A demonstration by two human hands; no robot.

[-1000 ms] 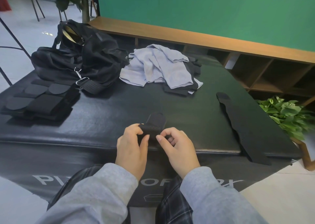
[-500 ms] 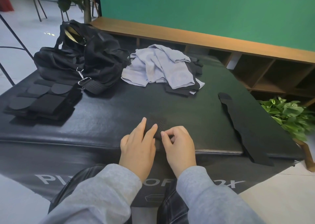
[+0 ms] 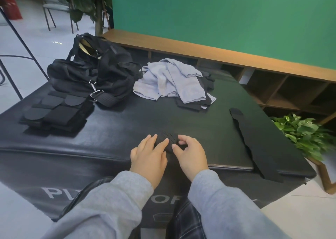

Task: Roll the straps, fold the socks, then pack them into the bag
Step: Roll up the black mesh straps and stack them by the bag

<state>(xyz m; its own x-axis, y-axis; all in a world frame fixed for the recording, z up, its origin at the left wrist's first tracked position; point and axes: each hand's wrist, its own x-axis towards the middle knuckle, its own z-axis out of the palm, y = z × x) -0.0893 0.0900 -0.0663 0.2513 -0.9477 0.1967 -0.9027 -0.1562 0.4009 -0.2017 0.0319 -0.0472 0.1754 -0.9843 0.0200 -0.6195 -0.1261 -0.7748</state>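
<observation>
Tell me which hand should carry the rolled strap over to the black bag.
Left, probably. The black bag sits far left, on the left hand's side, and its straight fingers already rest on the rolled strap. The right hand would have to cross over.

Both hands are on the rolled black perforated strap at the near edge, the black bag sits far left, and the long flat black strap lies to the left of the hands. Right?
Not quite: the head view shows the long flat black strap to the right of the hands, not left. The rest holds.
</observation>
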